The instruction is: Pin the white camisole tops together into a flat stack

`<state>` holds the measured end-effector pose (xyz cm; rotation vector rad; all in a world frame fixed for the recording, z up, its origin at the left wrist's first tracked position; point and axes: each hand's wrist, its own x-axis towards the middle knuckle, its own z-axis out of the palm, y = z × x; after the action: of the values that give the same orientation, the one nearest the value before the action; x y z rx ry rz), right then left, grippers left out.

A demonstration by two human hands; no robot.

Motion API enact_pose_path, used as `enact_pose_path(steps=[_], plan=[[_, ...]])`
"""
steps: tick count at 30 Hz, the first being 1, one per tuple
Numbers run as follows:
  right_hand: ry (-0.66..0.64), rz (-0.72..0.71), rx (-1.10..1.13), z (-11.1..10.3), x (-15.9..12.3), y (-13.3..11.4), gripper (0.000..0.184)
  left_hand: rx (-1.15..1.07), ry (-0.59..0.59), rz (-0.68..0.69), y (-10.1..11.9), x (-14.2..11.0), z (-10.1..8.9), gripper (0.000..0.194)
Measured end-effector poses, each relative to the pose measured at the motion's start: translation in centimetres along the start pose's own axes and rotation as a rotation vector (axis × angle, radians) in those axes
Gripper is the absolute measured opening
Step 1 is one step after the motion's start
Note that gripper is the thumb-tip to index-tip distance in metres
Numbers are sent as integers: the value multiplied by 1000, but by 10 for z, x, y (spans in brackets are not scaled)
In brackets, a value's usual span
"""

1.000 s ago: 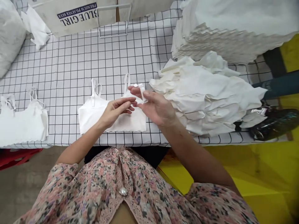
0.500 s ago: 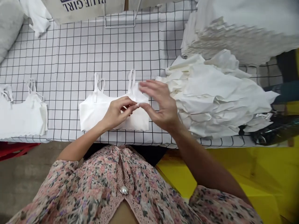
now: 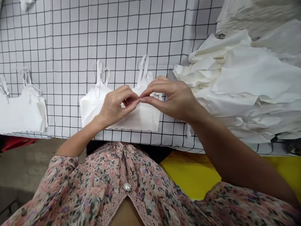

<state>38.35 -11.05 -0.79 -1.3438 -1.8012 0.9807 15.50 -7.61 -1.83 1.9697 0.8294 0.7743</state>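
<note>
A white strappy crop top lies flat on the grid-patterned tablecloth, its two straps pointing away from me. My left hand and my right hand hover over its upper middle with fingertips meeting in a pinch. Both hands are closed on something small and pale between the fingertips; I cannot make out what it is.
A second white top lies at the left edge of the table. A large heap of white garments fills the right side. Yellow surface shows below the table edge, and my floral blouse fills the bottom.
My view has moved closer and lower over the top. My right hand, open with a small clear strip a second ago, has closed into a pinch against my left fingertips.
</note>
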Motion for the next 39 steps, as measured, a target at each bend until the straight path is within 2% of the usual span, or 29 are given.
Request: enact_pose_path(steps=[4, 7, 10, 18, 28, 32, 39], plan=[[64, 45, -28, 3, 4, 4, 17, 159, -39, -76, -15, -5, -4, 9], [67, 50, -40, 6, 6, 12, 16, 377, -54, -169, -31, -14, -1, 21], [35, 39, -48, 9, 8, 18, 16, 445, -70, -230, -39, -18, 4, 22], [2, -24, -98, 23, 13, 23, 22, 309, -44, -207, -47, -18, 14, 18], [-131, -19, -149, 29, 15, 27, 36, 193, -24, -226, -48, -19, 19, 24], [-170, -20, -156, 29, 14, 30, 35, 156, -37, -237, -48, -18, 19, 31], [-132, -9, -142, 30, 14, 27, 30, 117, -17, -257, -45, -16, 18, 41]])
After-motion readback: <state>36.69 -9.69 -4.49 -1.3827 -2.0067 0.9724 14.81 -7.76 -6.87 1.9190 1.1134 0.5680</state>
